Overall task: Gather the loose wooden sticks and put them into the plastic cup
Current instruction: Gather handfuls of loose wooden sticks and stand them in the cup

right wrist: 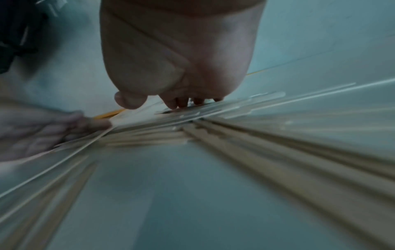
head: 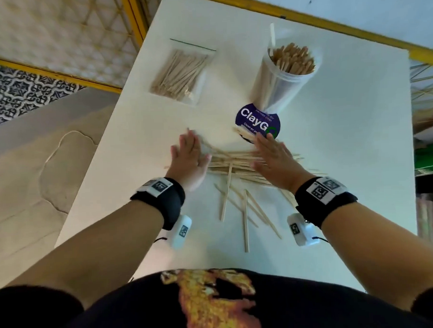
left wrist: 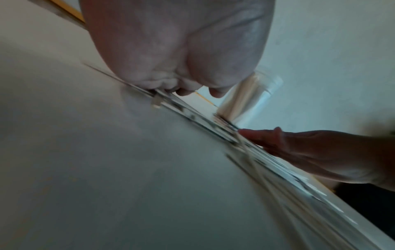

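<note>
A heap of loose wooden sticks [head: 235, 162] lies across the middle of the white table [head: 344, 134], with several more sticks [head: 246, 212] scattered nearer me. My left hand [head: 189, 156] lies flat, fingers straight, on the heap's left end. My right hand [head: 274, 159] presses flat on its right part. A clear plastic cup [head: 284, 73], packed with upright sticks, stands behind the heap. The left wrist view shows the left hand [left wrist: 177, 50] over blurred sticks [left wrist: 213, 128], the right hand [left wrist: 299, 148] and the cup [left wrist: 250, 94]. In the right wrist view the right hand [right wrist: 177, 55] touches sticks [right wrist: 267, 135].
A clear zip bag [head: 182, 71] of wooden sticks lies at the table's back left. A round purple sticker [head: 257, 123] reading ClayGo sits between cup and heap. The table's left edge [head: 95, 153] drops to a tiled floor. A yellow frame [head: 353, 29] runs behind the table.
</note>
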